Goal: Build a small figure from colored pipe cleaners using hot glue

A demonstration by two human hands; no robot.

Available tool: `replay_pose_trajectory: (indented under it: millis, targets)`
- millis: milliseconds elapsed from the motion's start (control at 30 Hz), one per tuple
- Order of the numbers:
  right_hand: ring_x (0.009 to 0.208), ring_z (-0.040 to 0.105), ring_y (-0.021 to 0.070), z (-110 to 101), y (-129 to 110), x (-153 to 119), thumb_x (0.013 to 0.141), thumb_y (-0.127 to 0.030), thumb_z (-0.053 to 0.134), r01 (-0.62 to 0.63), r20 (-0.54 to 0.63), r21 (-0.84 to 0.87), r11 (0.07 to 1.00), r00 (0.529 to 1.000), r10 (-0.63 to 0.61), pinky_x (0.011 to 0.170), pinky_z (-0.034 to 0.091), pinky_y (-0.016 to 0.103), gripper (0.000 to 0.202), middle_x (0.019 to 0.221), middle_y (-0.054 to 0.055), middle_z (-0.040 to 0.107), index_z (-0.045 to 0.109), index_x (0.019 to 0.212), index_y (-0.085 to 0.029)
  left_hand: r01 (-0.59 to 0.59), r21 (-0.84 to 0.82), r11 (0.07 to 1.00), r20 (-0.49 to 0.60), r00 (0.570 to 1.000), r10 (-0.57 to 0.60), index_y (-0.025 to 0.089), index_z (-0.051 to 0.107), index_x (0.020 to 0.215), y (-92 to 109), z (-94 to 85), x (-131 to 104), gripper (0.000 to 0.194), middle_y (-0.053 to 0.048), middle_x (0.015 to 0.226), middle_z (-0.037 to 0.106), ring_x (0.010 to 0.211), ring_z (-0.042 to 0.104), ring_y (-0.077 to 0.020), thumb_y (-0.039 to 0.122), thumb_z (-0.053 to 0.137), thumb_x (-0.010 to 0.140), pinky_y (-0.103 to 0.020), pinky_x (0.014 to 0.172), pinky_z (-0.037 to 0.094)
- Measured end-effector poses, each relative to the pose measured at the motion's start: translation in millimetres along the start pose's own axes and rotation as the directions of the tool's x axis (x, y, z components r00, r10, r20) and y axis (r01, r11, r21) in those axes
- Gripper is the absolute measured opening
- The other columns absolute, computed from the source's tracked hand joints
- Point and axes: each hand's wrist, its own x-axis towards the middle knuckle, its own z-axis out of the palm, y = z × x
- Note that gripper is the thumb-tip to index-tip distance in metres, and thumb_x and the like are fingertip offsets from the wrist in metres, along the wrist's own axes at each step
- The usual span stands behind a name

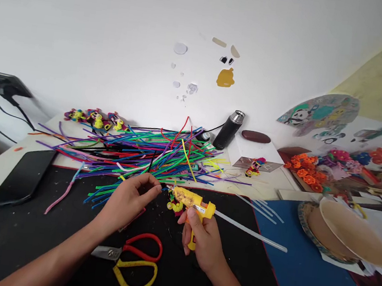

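Note:
My right hand (199,238) is wrapped round the handle of a yellow hot glue gun (187,197), its nozzle pointing left. A long translucent glue stick (253,232) juts from the gun's back end. Close to the nozzle, my left hand (130,200) has thumb and forefinger pinched together; what sits between them is too small to make out. Just under the nozzle lies a small yellow and dark red pipe-cleaner figure (175,205), partly hidden by the gun. Scissors (133,257) with one red and one yellow handle lie on the black mat (58,238) below my hands.
A heap of coloured pipe cleaners (140,150) spreads behind my hands. Finished figures (98,120) stand at the back left, above a phone (24,177). A black thermos (230,129) and white box (256,154) stand behind; a bowl (351,234) is right, near loose glue sticks (263,209).

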Motion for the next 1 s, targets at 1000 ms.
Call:
replay_pose_trajectory:
  millis: [1000]
  targets:
    - [0.032,0.044,0.0094,7.0,5.5,-0.9,0.084,-0.089,0.056,-0.017,-0.045,-0.125,0.992,0.999,0.012,0.038,0.029,0.021,0.071,0.040,-0.004,0.047,0.055,0.066,-0.020,-0.045,0.062,0.997,-0.042,0.998,0.048,0.023,0.067,0.079,12.9,-1.2,-5.5,0.032,0.001,0.071,0.069,0.064,0.059,-0.0179,0.053,0.061,0.089,-0.027,0.064,0.049]
